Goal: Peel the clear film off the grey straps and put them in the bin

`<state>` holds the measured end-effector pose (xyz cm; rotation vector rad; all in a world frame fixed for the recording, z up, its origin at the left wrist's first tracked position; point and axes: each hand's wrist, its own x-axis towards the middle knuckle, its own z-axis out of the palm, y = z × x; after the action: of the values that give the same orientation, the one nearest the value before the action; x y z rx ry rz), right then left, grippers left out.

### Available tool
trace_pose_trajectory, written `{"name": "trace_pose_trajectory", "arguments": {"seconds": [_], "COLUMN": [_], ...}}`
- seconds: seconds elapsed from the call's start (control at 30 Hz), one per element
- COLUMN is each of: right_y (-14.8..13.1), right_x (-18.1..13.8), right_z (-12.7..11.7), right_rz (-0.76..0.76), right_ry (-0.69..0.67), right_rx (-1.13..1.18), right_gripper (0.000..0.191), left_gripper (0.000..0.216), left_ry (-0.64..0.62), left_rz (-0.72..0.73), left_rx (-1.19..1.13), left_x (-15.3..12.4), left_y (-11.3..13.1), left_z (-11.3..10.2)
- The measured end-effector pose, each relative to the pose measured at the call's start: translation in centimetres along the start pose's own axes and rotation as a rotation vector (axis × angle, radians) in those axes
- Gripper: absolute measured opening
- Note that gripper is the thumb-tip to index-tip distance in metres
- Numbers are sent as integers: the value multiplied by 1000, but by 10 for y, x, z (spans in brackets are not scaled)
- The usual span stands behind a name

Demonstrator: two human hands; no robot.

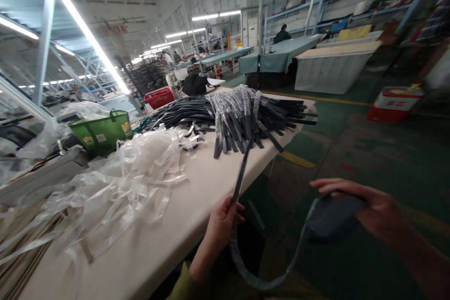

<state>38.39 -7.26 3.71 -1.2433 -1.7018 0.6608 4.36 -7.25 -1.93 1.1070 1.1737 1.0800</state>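
Observation:
My left hand is closed around a long dark grey strap beside the table's front edge. One end of the strap rises past the hand toward the pile. Below it, the strap hangs in a loop and curves up to my right hand. That hand, slightly blurred, grips a wide, flat dark grey piece at the strap's other end. On the table lies a heap of similar dark straps, with a bundle of ruched grey straps across it.
Translucent white plastic strips are heaped on the table's left side. Behind them stand a green bag and a red crate. Across the floor are a large white bin and a red and white box. A person is at a far table.

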Motion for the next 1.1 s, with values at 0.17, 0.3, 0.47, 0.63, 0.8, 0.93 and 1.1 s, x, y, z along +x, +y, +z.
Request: {"name": "trace_pose_trajectory", "arguments": {"seconds": [0.17, 0.3, 0.47, 0.63, 0.8, 0.93, 1.1], "right_y": [-31, -26, -20, -18, -27, -46, -64], "right_x": [71, 87, 82, 82, 88, 84, 75], "right_z": [51, 75, 84, 87, 84, 91, 102], "right_rz": [42, 29, 42, 37, -23, -42, -113], "right_ry": [-244, -376, -388, -400, -457, -410, -241], "right_rx": [425, 659, 773, 710, 537, 403, 195], "right_gripper": [31, 35, 31, 34, 39, 43, 40], "left_gripper": [42, 50, 54, 54, 56, 58, 51], "left_ry": [-133, -145, -134, -181, -235, -307, -210], "left_rz": [-40, -109, -188, -203, -213, -134, -30], "left_rx": [77, -10, -67, -17, 21, -53, -8], "left_x": [-24, -35, -43, -50, -51, -33, -9], "left_y": [-6, -11, -22, -35, -19, 24, 50], "left_z": [-4, -8, -11, -8, -8, 1, 33]}}
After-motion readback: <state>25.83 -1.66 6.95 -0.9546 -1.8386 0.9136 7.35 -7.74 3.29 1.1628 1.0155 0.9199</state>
